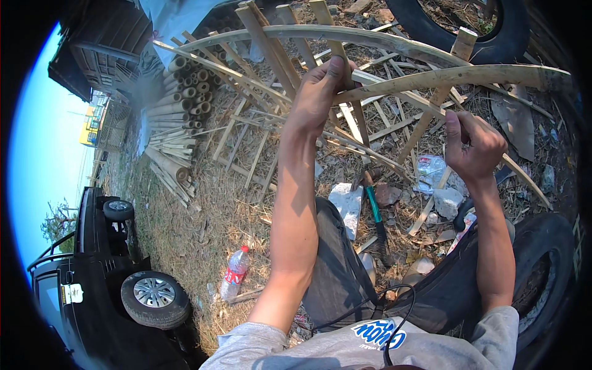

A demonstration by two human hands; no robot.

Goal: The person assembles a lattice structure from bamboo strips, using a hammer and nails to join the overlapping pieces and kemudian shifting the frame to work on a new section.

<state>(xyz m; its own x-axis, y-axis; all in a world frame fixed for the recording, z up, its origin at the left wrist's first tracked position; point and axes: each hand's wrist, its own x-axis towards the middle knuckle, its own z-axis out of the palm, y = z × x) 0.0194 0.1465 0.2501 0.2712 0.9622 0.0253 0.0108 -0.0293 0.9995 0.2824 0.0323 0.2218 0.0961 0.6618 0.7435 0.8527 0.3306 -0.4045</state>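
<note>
My left hand (pixel 317 92) is closed around an upright bamboo slat (pixel 327 28), thumb pressed against it. A wide split bamboo strip (pixel 456 77) ends at this palm and runs off to the right. Lower on the right, my right hand (pixel 475 148) is curled closed over a thin bamboo strip (pixel 524 176) that comes out on both sides of the fist; the fingers' inner side is hidden. Another curved bamboo strip (pixel 364 38) arches across the upright slats beyond both hands. These pieces cross one another in an open lattice frame.
A hammer with a green and black handle (pixel 375 206) lies between my knees, near a pale stone block (pixel 346 206). A plastic bottle (pixel 235 274) is at left. Tyres (pixel 542 271) flank my right side. Cut bamboo poles (pixel 185 102) are stacked far left, beyond a black vehicle (pixel 92 277).
</note>
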